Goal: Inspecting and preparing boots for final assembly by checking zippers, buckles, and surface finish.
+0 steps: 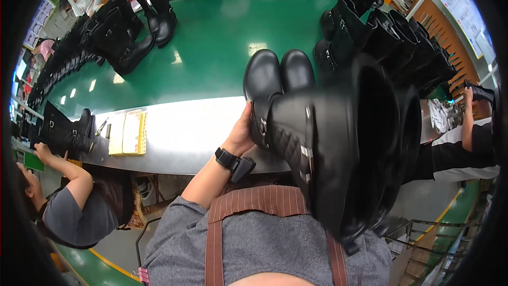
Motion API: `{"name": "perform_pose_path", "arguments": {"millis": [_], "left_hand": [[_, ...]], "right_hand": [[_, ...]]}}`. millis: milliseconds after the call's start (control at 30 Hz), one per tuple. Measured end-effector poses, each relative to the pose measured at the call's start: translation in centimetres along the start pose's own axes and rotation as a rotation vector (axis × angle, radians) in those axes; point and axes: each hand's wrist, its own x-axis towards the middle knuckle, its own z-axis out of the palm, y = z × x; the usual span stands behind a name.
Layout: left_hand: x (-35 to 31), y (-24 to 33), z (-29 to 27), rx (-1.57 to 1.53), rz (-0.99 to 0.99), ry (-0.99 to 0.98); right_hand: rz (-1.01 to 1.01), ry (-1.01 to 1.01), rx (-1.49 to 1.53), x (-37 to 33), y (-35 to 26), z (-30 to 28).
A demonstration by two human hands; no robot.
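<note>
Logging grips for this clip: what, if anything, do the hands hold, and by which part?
The left hand holds a black boot by its ankle; the right hand is out of sight.

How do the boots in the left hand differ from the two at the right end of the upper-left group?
The left hand grips the held boots; no hand shows on the table pair. The held boots' toes point up the picture, the table pair's down. The held boots look larger than the table pair. Both are black and tall.
</note>
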Motion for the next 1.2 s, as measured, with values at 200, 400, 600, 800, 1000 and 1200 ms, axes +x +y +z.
{"name": "perform_pose_path", "arguments": {"millis": [200,400,600,800,1000,1200], "left_hand": [[-1.6,2.5,0.3,-0.225,0.065,-0.233],[-3.3,3.3,1.1,-0.338,0.138,-0.109],[-4.0,4.1,0.9,-0.245,0.259,0.083],[-3.6,4.4,0.0,-0.267,0.265,0.153],[-3.7,4.5,0.0,-0.142,0.273,0.209],[-4.2,3.3,-1.4,-0.219,0.278,0.111]], "right_hand": [[0.132,0.185,0.228,-0.3,1.9,-0.4],[0.038,0.367,0.404,-0.8,3.1,0.6],[-0.012,0.602,0.248,0.2,3.6,2.3],[-0.044,0.693,0.171,1.2,3.7,1.8],[-0.044,0.648,0.073,1.6,4.2,1.9],[-0.04,0.682,0.008,0.5,5.4,1.8]]}}
